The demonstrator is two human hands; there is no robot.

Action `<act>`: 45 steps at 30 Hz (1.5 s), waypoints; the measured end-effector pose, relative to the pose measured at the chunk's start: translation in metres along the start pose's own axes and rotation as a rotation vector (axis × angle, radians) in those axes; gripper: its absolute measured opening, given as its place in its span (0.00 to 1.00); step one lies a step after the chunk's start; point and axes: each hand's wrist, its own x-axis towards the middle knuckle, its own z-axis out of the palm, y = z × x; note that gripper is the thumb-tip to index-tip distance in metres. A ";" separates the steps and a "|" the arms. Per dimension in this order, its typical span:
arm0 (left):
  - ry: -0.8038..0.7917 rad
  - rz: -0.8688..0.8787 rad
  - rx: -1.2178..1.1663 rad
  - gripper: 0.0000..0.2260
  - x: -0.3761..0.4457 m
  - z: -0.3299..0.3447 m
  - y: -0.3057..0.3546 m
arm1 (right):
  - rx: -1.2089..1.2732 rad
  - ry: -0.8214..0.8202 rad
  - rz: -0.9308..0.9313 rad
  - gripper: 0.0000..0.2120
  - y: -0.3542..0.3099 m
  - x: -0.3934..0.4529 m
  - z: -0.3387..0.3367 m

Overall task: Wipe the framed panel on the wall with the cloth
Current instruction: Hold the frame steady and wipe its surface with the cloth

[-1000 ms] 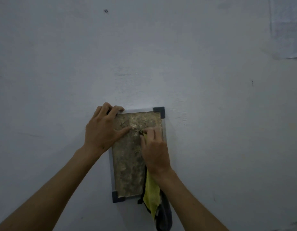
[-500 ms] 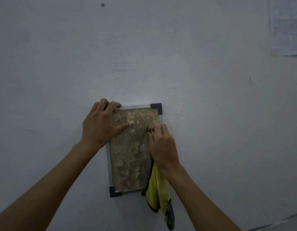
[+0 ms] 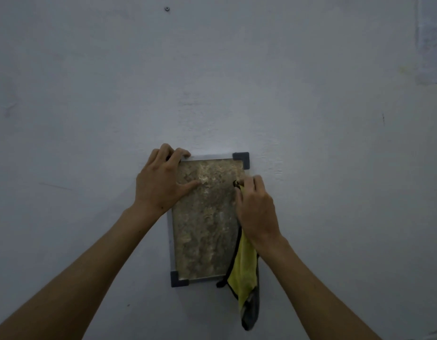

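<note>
Two hands are on the job, and around them is mostly wall [image 3: 310,119], pale and bare, with a sheet of paper [image 3: 432,40] taped at the far upper right. Low on it hangs the panel [image 3: 207,222], upright, mottled brown inside a pale frame with dark corner caps. My left hand [image 3: 161,180] steadies it, fingers curled over the top left corner and thumb lying flat on the surface. My right hand [image 3: 258,209] sits at the right edge near the top, fingers curled round the bunched yellow cloth [image 3: 244,268], whose loose end dangles past the bottom of the frame. I judge the wiping is under way. Next I'd sweep the cloth across or down the grubby surface, pressing evenly while the left hand braces.
</note>
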 end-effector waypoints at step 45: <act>-0.024 0.017 0.055 0.34 -0.001 0.007 -0.001 | -0.097 -0.203 -0.317 0.05 0.016 -0.008 -0.007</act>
